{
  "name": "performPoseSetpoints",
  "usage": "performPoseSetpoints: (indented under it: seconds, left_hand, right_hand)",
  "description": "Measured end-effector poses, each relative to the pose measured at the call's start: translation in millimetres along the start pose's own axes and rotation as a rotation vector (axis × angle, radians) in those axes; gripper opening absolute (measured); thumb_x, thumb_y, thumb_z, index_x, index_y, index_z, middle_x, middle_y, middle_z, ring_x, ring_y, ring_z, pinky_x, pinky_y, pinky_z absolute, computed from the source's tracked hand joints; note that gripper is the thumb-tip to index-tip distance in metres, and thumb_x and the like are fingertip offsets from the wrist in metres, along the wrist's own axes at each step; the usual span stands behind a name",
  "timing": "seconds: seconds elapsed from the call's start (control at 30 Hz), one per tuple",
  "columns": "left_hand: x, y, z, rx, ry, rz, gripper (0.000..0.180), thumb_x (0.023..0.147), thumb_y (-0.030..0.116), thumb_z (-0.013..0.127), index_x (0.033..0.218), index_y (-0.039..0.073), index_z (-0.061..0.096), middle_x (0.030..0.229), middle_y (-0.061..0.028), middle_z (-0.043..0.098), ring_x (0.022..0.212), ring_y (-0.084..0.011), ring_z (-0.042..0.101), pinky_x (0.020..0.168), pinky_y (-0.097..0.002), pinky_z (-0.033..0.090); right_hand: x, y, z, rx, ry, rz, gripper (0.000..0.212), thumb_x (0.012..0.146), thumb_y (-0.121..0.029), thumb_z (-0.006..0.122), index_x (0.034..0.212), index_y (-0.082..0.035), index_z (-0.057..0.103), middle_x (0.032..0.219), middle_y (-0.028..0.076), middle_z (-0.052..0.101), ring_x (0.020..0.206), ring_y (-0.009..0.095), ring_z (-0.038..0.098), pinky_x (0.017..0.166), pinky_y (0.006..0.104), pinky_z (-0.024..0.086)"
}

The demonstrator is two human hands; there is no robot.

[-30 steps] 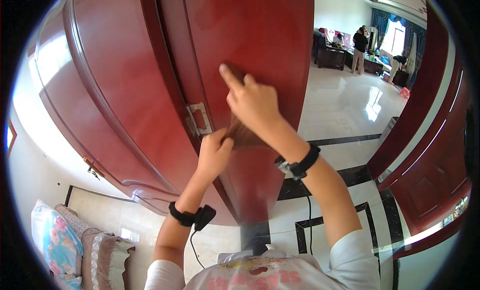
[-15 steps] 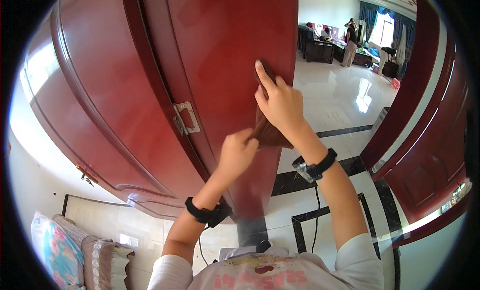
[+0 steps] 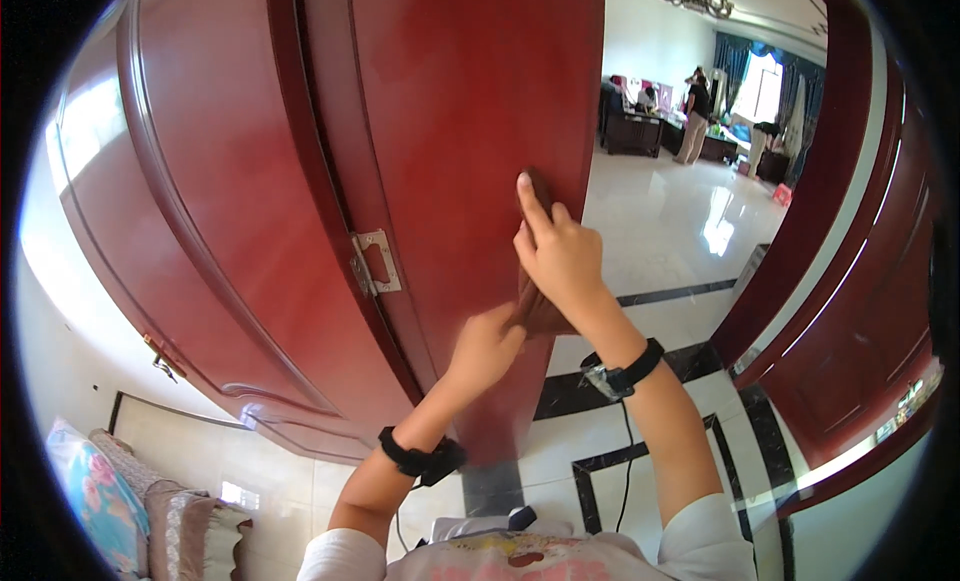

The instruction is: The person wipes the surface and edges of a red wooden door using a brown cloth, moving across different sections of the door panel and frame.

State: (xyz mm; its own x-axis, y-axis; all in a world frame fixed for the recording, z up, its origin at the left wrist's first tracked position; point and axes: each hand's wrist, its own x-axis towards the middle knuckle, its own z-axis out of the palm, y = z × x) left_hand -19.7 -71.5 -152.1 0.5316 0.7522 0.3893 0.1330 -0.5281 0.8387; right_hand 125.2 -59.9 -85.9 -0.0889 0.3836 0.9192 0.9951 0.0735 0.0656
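A brown cloth [image 3: 547, 319] lies against the dark red door frame panel [image 3: 470, 91], near its right edge. My right hand [image 3: 565, 261] presses the cloth's upper part to the panel, index finger stretched upward and the other fingers bent around the cloth. Lower and to the left, my left hand [image 3: 487, 351] pinches the cloth's gathered end. Part of the cloth is hidden behind my right hand. Each wrist has a black strap. Left of my hands, a silver hinge [image 3: 378, 261] joins the panel to the red door leaf [image 3: 220, 171].
A brass door handle [image 3: 163, 358] is on the far left. Below it, a flowered pillow [image 3: 100, 496] sits beside brown fabric. Past the panel, a person [image 3: 695, 116] stands in a room with dark furniture [image 3: 633, 134]. A black cable [image 3: 628, 476] hangs near my right arm.
Both hands have slid down along the panel with the cloth, still holding it. The view has tilted up a little, bringing more of the chandelier into sight.
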Motion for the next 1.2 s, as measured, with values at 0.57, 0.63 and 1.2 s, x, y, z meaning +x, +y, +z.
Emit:
performPoseSetpoints:
  seconds: [0.57,0.63,1.2]
  left_hand:
    - [33,54,-63,0.541,0.356,0.349,0.008,0.070,0.009,0.049,0.071,0.001,0.048,0.062,-0.0249,0.051,0.062,-0.0420,0.052,0.057,-0.0479,0.042]
    - [21,32,-56,0.463,0.225,0.217,0.010,0.071,0.007,0.049,0.074,-0.002,0.048,0.064,-0.0258,0.049,0.064,-0.0430,0.051,0.057,-0.0448,0.042]
    - [-20,2,-46,-0.064,0.234,-0.119,0.014,0.076,0.008,0.044,0.073,-0.005,0.047,0.059,-0.0221,0.048,0.052,-0.0286,0.050,0.052,-0.0367,0.041]
  right_hand:
    - [91,-37,-10,-0.005,0.131,0.044,0.052,0.073,-0.022,0.057,0.124,-0.016,0.047,0.060,0.012,0.054,0.049,0.028,0.057,0.047,0.0385,0.048]
    - [66,-41,-4,0.008,0.057,0.089,0.051,0.073,-0.022,0.056,0.124,-0.017,0.047,0.060,0.012,0.053,0.049,0.028,0.057,0.047,0.0387,0.048]
    - [29,-65,24,0.044,0.045,-0.062,0.060,0.068,-0.016,0.059,0.127,-0.019,0.046,0.058,0.009,0.050,0.041,0.025,0.053,0.037,0.0376,0.044]
